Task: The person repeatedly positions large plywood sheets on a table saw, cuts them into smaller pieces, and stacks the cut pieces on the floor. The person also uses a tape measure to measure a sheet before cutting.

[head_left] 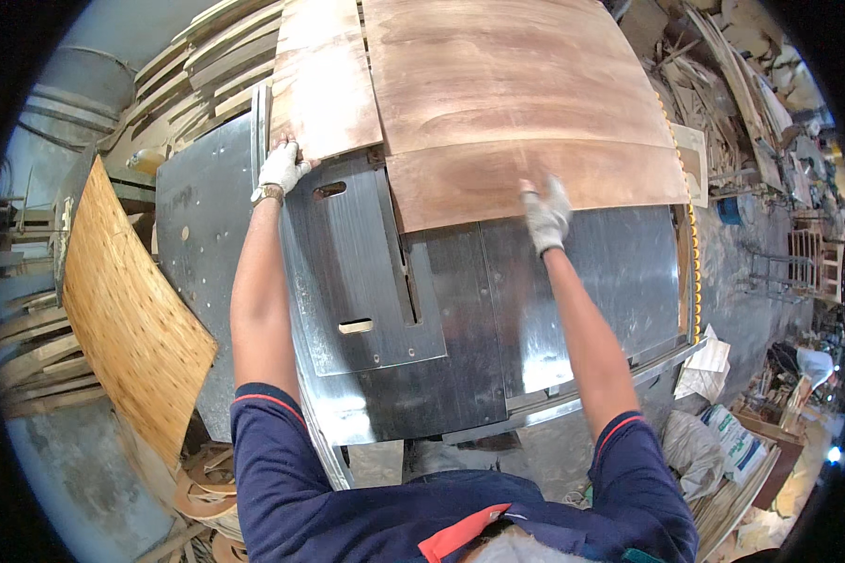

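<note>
Black and glossy, the machine table [629, 263] fills the middle of the view and bears the wood. Reddish-brown, the wide plywood sheet [516, 84] lies flat over its far part, a straight line crossing it close to the near edge. To its left, beyond a slim gap, lies the narrower panel [324, 103] of similar colour, bright with glare. By my judgement both are thin and fairly stiff; the wide sheet is probably awkward rather than very heavy, may flex across its span, and should slide readily on its smooth face. Edges and corners may splinter. The near edge suits my palm, the side edges a guiding hold. No writing is visible on the wood; a white sack [737, 441] at lower right bears green print, too small to make out. My gloved right hand [546, 214], blurred, is at the wide sheet's near edge, thumb and fingers apart, gripping nothing; contact is unclear. My gloved left hand [284, 167] is at the narrower panel's near left corner, beside the metal rail [261, 122], fingers bent; whether they clasp the edge I cannot tell.
</note>
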### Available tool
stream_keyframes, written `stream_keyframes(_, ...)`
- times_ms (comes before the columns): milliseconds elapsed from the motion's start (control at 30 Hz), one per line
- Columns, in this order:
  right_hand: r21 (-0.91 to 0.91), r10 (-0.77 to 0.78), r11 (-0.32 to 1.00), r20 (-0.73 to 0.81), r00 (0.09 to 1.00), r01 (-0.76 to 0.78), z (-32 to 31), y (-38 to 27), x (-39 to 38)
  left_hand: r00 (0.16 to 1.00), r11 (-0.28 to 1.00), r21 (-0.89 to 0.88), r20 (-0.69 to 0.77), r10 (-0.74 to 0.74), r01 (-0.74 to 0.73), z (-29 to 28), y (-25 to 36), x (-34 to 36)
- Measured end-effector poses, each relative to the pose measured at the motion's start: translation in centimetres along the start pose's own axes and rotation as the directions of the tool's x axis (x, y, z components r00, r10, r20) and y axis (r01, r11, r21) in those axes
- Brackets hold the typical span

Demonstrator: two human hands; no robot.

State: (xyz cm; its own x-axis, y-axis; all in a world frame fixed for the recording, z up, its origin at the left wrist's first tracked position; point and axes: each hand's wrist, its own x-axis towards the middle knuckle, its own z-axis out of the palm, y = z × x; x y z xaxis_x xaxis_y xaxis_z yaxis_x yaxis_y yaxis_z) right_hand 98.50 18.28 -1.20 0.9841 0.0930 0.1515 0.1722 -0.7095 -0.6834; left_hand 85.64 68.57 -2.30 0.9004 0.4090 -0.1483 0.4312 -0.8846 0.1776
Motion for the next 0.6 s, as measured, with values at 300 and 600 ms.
stream_keyframes(300,0.725,0.748,-0.206,0.549,0.372,-0.657,-4.2,5.5,5.8,0.940,0.989,0.144,-0.339,0.035,0.016,-7.1,2.1,0.8)
stream_keyframes(600,0.907,0.645,0.122,0.236,0.727,-0.403,-0.8,9.5,10.6,0.962,0.985,0.170,-0.274,0.006,0.042,-8.2,1.0,2.8)
